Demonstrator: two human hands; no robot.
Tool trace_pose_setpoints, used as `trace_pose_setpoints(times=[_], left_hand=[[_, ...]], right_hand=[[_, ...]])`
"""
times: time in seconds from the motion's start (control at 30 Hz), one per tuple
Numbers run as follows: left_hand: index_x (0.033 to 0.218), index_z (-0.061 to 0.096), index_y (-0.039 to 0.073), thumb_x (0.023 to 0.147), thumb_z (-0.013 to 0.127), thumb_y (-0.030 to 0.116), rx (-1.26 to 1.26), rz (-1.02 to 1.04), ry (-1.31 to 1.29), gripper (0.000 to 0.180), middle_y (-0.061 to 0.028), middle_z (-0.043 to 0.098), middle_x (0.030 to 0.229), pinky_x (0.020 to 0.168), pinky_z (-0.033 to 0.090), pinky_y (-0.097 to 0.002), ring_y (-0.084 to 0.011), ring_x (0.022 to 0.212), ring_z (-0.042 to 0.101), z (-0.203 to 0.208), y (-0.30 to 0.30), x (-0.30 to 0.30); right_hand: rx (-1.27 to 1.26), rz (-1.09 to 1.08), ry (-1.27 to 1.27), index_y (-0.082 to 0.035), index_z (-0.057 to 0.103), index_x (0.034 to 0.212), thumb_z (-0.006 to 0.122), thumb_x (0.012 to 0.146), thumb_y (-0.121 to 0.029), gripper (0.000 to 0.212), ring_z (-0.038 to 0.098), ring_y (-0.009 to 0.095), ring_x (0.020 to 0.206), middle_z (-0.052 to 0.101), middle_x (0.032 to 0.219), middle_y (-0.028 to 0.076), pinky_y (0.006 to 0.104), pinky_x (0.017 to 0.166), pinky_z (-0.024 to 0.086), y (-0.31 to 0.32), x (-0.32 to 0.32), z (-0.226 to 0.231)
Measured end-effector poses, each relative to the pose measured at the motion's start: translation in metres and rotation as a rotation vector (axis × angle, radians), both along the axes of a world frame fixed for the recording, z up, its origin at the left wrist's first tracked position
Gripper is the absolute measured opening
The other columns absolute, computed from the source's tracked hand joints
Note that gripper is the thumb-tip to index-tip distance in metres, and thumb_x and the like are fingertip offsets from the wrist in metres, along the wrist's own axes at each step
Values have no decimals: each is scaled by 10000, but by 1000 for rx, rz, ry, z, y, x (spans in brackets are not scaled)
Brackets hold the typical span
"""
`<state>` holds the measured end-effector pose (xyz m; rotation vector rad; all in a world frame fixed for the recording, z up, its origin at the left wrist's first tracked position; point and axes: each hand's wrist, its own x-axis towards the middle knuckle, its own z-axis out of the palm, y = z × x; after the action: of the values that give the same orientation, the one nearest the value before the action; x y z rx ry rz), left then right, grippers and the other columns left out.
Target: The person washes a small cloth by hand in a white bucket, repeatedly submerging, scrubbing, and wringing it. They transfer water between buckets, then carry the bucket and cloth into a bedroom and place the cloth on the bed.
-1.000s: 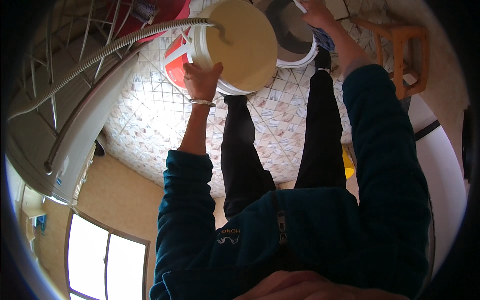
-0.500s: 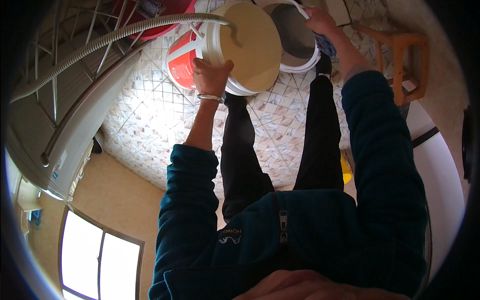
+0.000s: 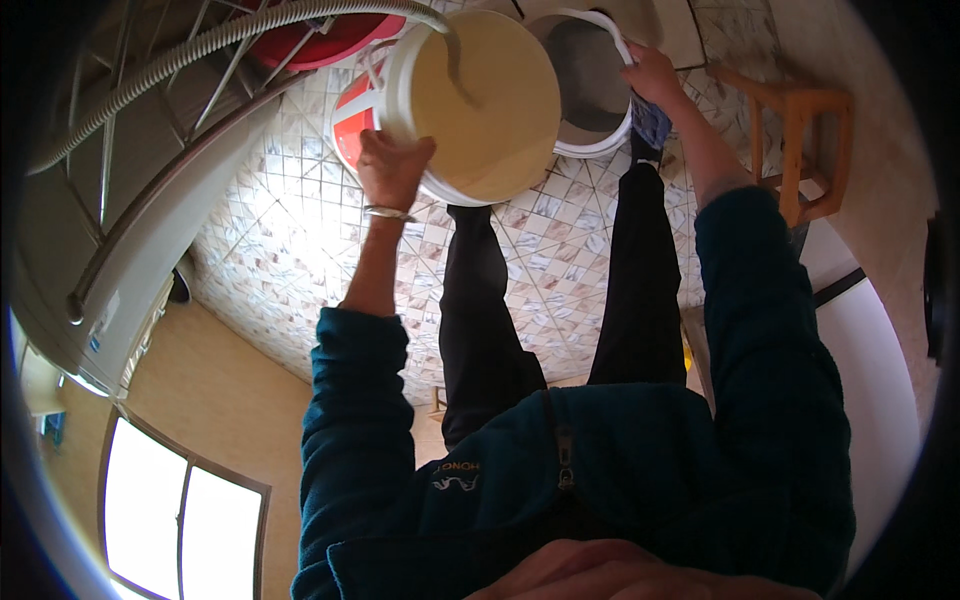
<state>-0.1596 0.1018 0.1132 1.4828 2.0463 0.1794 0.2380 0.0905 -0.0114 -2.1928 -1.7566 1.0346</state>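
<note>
A big white bucket (image 3: 485, 110) with a red panel on its side holds cloudy, yellowish liquid nearly to the brim. At its near left side is my left hand (image 3: 392, 172), closed on the white handle, with a bracelet at the wrist. A ribbed hose (image 3: 270, 20) arches over from the left, its end dipping into the liquid. To the right, a second white bucket (image 3: 590, 85) with a dark grey inside stands against the first or just beside it. My right hand (image 3: 652, 76) is closed round its right rim; the fingertips are partly hidden.
A red basin (image 3: 320, 45) sits at upper left behind a metal wire rack (image 3: 120, 120). Below the rack is a pale appliance (image 3: 160, 220). An orange-brown stool (image 3: 800, 130) stands at right on the tiled floor (image 3: 290, 260). My feet are close to the buckets.
My left hand has shifted slightly left and nearer. The right hand has moved down along the right bucket's rim. Both buckets sit a little lower in view.
</note>
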Motion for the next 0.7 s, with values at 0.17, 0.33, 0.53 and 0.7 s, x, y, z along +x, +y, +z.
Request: trace_pose_setpoints(times=[0.17,0.33,0.53,0.7], left_hand=[[778,505,-1,614,767,250,-89,46,-255,399,-107,573,722,574,462,-344,-203,622,533,-17,8,-106],[912,528,-8,719,637,94,-184,220,-576,244,-60,578,829,638,470,-294,-155,714,534,-33,3,-213],[1186,519,9,794,652,168,-142,389,-530,444,-59,595,1070,855,445,-320,-188,977,552,-76,-8,-298],[1194,505,3,757,689,174,-148,557,-493,504,-82,572,1108,869,455,-359,-226,989,551,-101,-28,-336]], right_hand=[[-45,-237,282,-104,579,1199,633,697,-181,511,642,250,801,659,880,139,354,723,489,-27,-29,9],[-181,-481,478,-68,554,1238,624,710,-111,535,575,115,705,639,800,59,274,647,464,-52,-49,7],[-170,-517,618,-31,579,1172,635,726,-109,457,547,101,698,612,778,32,249,647,445,-99,-33,-20],[-191,-452,434,-25,598,1111,643,738,-125,389,565,120,720,635,810,54,271,670,456,-130,-3,-45]])
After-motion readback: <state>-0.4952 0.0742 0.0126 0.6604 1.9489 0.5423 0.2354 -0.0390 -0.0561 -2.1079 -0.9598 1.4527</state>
